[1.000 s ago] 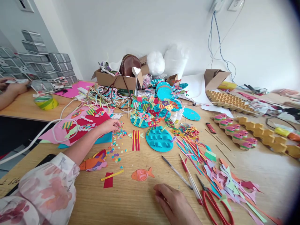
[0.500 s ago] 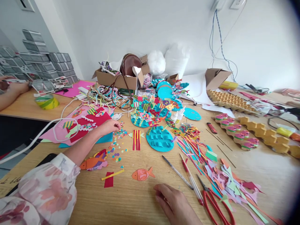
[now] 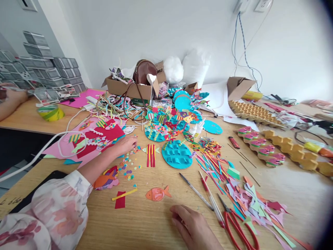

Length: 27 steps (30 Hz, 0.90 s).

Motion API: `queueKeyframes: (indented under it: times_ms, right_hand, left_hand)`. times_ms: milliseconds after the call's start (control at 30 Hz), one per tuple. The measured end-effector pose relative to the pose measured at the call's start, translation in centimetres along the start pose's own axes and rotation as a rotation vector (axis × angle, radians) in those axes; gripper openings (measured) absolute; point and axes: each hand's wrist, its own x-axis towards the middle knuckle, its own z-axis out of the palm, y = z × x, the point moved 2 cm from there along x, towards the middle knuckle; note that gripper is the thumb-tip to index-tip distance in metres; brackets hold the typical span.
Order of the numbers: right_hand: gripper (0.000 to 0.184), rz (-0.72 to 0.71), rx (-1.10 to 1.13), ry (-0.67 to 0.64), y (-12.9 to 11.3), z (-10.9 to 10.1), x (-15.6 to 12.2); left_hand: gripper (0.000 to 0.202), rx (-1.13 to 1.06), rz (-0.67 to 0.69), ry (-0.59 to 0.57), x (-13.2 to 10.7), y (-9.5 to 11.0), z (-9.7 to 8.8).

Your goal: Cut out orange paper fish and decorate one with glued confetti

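My left hand (image 3: 127, 144) reaches over the small coloured paper dots (image 3: 129, 166), fingers pinched downward at the upper end of the pile. Whatever they hold, if anything, is hidden. Near the table's front, my right hand (image 3: 191, 222) rests with fingers loosely bent and thumb apart, holding nothing. An orange paper fish (image 3: 157, 193) lies flat just up and left of it. Between the hands are a fish with red and yellow strips (image 3: 151, 155) and a blue disc with raised paper scales (image 3: 177, 154). A yellow strip crosses a red paper piece (image 3: 120, 199) below my left forearm.
Red-handled scissors (image 3: 238, 222), a pen (image 3: 196, 191) and a red-and-white pen (image 3: 212, 199) lie right of my right hand. Paper scraps (image 3: 260, 205) spread beyond. White glue bottles (image 3: 199, 128) stand at the back. A co-worker's hand (image 3: 15, 97) is at far left.
My left hand has shifted slightly right and its forearm now covers more of the orange fish stack. My right hand stays in place. The view has moved slightly.
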Motion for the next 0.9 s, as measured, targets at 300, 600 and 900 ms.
queueKeyframes:
  times_ms: [300,600,900]
  right_hand:
    - [0.02,0.013,-0.008,-0.017,-0.1,0.0,0.1]
    - [0.02,0.013,0.009,-0.006,0.0,-0.1,0.0]
    - [0.02,-0.005,0.016,-0.003,0.1,0.0,0.0]
  left_hand:
    - [0.026,0.066,-0.046,0.003,-0.4,-0.7,-1.7]
    - [0.027,0.05,0.076,-0.033,0.1,0.8,-0.1]
    - [0.027,-0.055,-0.037,0.062,0.2,-1.2,-1.2]
